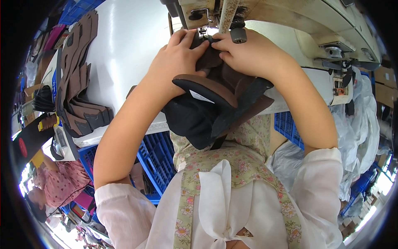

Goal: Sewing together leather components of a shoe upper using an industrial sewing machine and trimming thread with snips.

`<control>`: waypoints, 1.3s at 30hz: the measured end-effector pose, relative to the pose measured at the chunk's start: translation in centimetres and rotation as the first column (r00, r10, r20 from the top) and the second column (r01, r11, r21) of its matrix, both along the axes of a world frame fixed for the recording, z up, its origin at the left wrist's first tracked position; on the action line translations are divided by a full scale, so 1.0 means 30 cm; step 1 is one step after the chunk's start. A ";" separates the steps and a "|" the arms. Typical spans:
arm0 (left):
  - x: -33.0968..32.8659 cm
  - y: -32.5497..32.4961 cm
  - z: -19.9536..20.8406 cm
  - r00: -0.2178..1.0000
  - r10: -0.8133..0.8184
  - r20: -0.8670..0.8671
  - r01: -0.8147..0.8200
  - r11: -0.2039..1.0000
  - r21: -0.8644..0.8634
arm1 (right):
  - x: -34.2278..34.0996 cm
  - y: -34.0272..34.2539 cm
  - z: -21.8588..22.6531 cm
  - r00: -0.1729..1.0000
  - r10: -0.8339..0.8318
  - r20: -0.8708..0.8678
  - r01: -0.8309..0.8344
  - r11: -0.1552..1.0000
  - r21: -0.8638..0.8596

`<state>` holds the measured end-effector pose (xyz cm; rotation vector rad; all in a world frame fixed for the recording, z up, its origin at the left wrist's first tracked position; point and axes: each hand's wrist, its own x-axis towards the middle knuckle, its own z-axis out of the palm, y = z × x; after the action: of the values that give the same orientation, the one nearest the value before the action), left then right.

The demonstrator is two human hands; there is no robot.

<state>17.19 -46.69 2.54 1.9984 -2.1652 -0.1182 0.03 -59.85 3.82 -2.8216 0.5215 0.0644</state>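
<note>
A brown and black fabric piece (207, 95), thick and folded with a small white label, lies at the table's front edge and hangs over it. Its far end is under the presser foot (202, 32) of a sewing machine (286, 16). My left hand (178, 54) presses on the piece left of the foot, fingers bent round it. From the right, my right hand (244, 52) pinches the same piece close to the foot, thumb and fingertips on the fabric. The underside of the piece and some fingertips are hidden.
Several brown and black cut pieces (78, 83) lie stacked on the white table (120, 54) at the left. Blue plastic crates (155, 166) stand below the table. Clear plastic bags (356, 133) hang at the right. Another person (62, 182) sits at the far left.
</note>
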 end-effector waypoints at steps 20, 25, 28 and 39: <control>0.013 -0.007 0.013 1.000 -0.008 -0.027 0.010 0.998 0.069 | 0.000 0.010 0.002 0.999 -0.042 0.026 0.041 0.999 0.028; 0.024 -0.011 0.017 0.997 -0.022 -0.076 0.027 0.997 0.066 | 0.001 0.018 -0.005 0.999 -0.025 0.048 0.025 1.000 0.009; 0.027 -0.015 0.025 0.996 -0.028 -0.079 0.033 0.997 0.066 | 0.003 0.015 -0.012 0.996 -0.048 0.071 0.047 0.999 0.023; 0.026 -0.016 0.012 0.997 -0.050 -0.056 0.052 0.998 0.034 | -0.003 0.025 -0.003 0.996 -0.054 0.076 0.054 0.999 0.010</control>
<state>17.96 -47.16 2.91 1.9349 -2.1955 -0.2188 -0.04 -59.10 3.71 -2.7879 0.5781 -0.0515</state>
